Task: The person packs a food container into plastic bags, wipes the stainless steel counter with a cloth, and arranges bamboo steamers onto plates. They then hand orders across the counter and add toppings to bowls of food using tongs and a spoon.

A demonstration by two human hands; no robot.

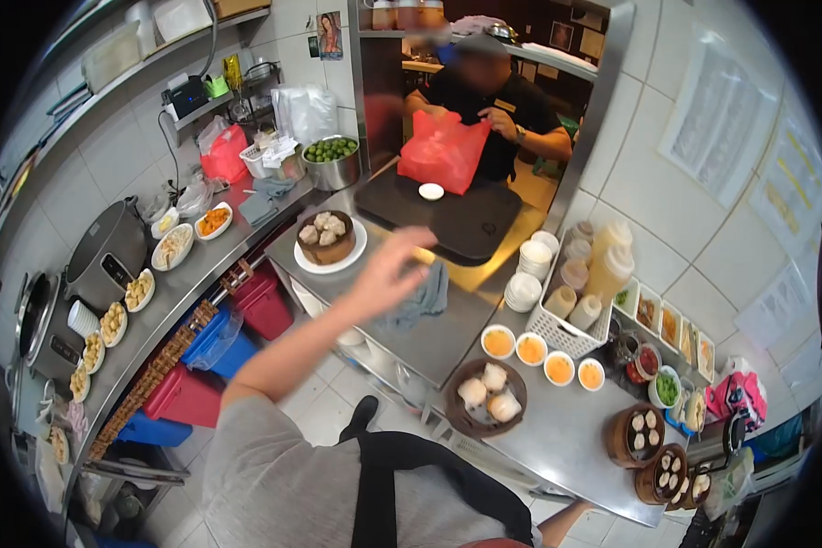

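Note:
My left hand [395,274] reaches forward over the steel counter, fingers stretched and slightly apart, with nothing seen in it. Beneath it lies a crumpled blue-grey cloth [422,300]. Left of the hand, a bamboo steamer of dumplings [325,235] sits on a white plate [361,247]. Ahead is a dark tray [470,228] bearing a small white dish [431,191]. My right forearm [562,527] shows low by the right counter's front edge; the fingers are hidden. Nearer my body, a steamer with white buns [486,396] stands near several cups of orange food [532,348].
Across the pass, a person [493,100] holds a red plastic bag [443,151]. A white basket of sauce bottles [566,333] and stacked bowls [523,290] stand right. Small steamers [637,436] line the far right. Left counter holds side dishes [173,247] and a pot of limes [331,164].

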